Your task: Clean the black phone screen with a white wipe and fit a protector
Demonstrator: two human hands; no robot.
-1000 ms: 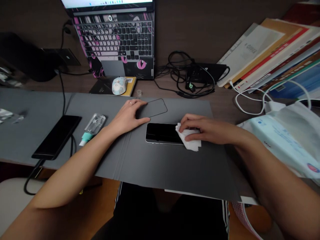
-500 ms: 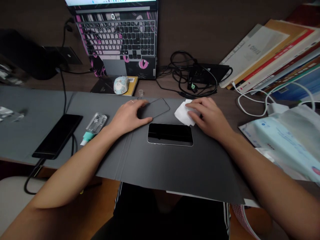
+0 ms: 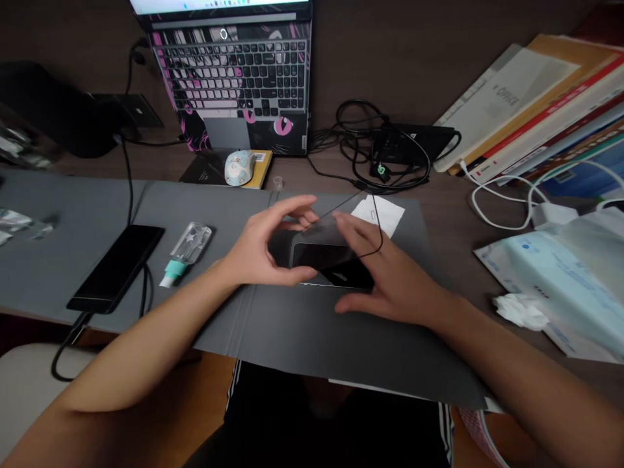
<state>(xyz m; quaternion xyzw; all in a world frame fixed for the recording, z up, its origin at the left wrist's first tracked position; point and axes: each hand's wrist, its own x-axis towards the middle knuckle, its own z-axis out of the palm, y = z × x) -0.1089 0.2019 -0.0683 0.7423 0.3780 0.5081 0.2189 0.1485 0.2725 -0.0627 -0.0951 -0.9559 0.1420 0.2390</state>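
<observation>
A clear screen protector (image 3: 325,229) with a thin black border is raised and tilted above the desk mat. My left hand (image 3: 260,244) grips its left end between thumb and fingers. My right hand (image 3: 385,276) is at the protector's other end, fingers apart, with the border passing in front of it; no firm hold shows. Below both hands a phone (image 3: 336,263) lies flat, dark screen up, partly covered by my hands. A white wipe (image 3: 387,214) lies spread on the mat just behind my right hand.
Left on the grey mat (image 3: 292,338) are a clear spray bottle (image 3: 190,244) and a second phone (image 3: 117,266) with a cable. Behind stand a laptop (image 3: 234,78), a mouse (image 3: 240,168) and coiled black cables (image 3: 385,149). Rightward are books (image 3: 531,110), a crumpled tissue (image 3: 521,311) and a tissue pack (image 3: 575,273).
My left hand has lifted the screen protector off the mat and carried it right, over the phone. My right hand has let go of the wipe and moved toward me, beside the protector.
</observation>
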